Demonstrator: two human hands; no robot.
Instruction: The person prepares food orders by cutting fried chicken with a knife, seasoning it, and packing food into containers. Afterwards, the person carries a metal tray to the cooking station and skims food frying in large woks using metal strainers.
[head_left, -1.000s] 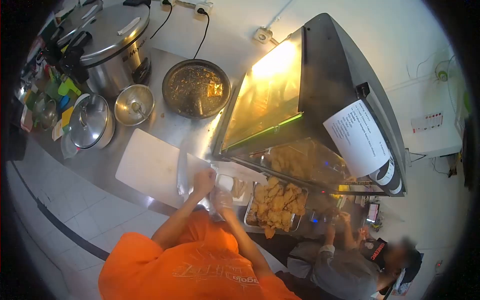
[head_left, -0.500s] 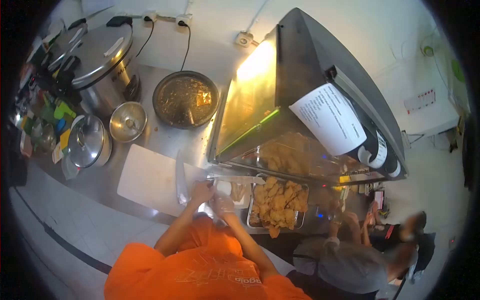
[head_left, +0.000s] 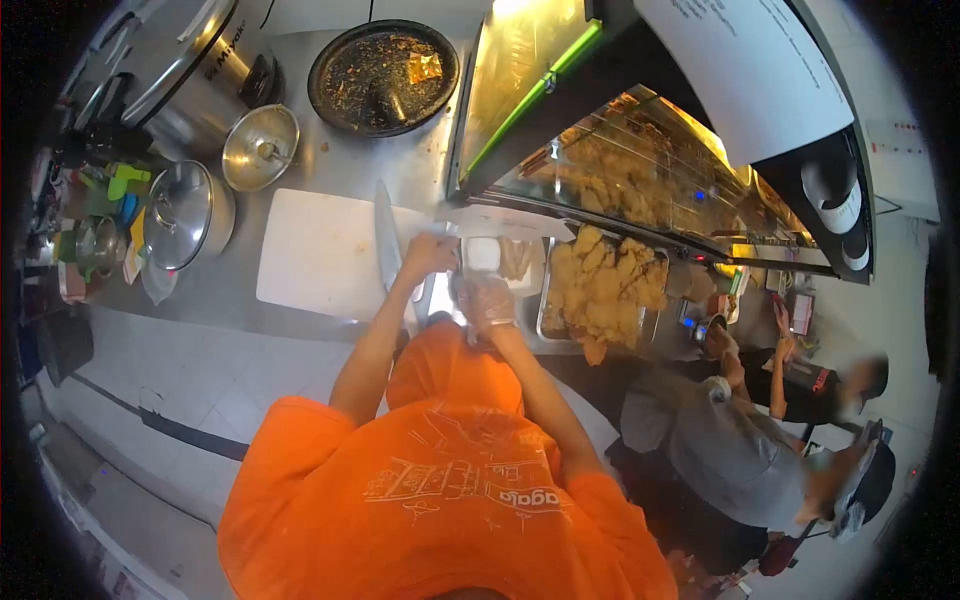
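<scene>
My left hand (head_left: 430, 257) is bare and bent at the wrist, its fingers curled together; what they hold is too small to make out. Close to its right, my right hand (head_left: 487, 300) wears a clear plastic glove, and its fingers are smeared. Just beyond my hands are a white square container (head_left: 483, 255) and pale food pieces (head_left: 517, 259) beside it. A large knife (head_left: 386, 238) lies at the right side of a white cutting board (head_left: 315, 250). To the right of my right hand, a metal tray (head_left: 545, 322) holds a heap of fried pieces (head_left: 600, 285).
A glass-fronted warming case (head_left: 590, 190) stands beyond the fried pieces. At the left are a lidded pot (head_left: 178, 218), a metal bowl (head_left: 260, 148) and a large steel cooker (head_left: 205, 80). A round dark pan (head_left: 383, 78) sits farther back. A co-worker in grey (head_left: 735, 450) works at the right.
The view has tilted down, so the counter and my hands appear higher in the frame. Both hands stay close together beside the white container.
</scene>
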